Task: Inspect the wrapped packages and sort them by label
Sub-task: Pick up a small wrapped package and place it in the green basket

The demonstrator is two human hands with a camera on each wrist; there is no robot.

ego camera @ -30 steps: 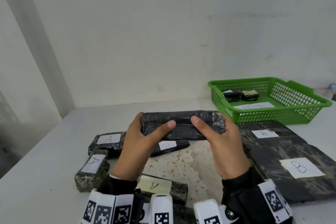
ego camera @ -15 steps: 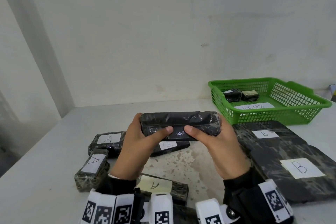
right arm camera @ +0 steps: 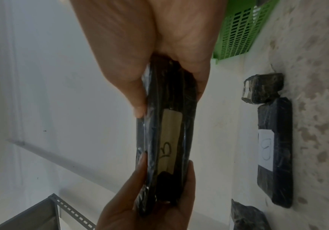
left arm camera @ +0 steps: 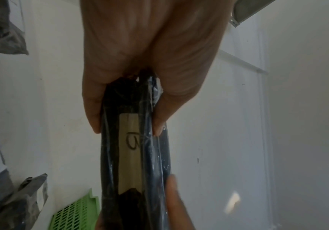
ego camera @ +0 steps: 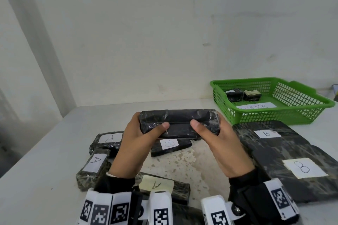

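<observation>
Nearest the camera, an A-labelled package (ego camera: 164, 186) is seen lying on the white table (ego camera: 45, 179) between the two wrists. Just above it, a long black film-wrapped package (ego camera: 179, 122) is held clear of the table by both hands, one at each end. The left hand (ego camera: 135, 144) is wrapped round the left end, with its thumb laid across the near face and its fingers curled behind. The right hand (ego camera: 223, 146) is clamped on the right end in the same manner — thumb in front, fingers behind. The two thumb tips are kept slightly apart on the near face. In the wrist views a pale label (left arm camera: 130, 149) is shown on the underside of the held package, with a handwritten letter that looks like a B.

Beneath the held package, a slim B-labelled package (ego camera: 170, 145) is seen flat on the table. To its left, two more A-labelled packages (ego camera: 93, 168) are laid just beside each other. On the right, two large flat B-labelled packages (ego camera: 292, 166) are overlapped. Farthest back, a green basket (ego camera: 274, 113) is set by the wall — two small wrapped packages (ego camera: 241, 95) and a paper label whose writing cannot be read are held inside it.
</observation>
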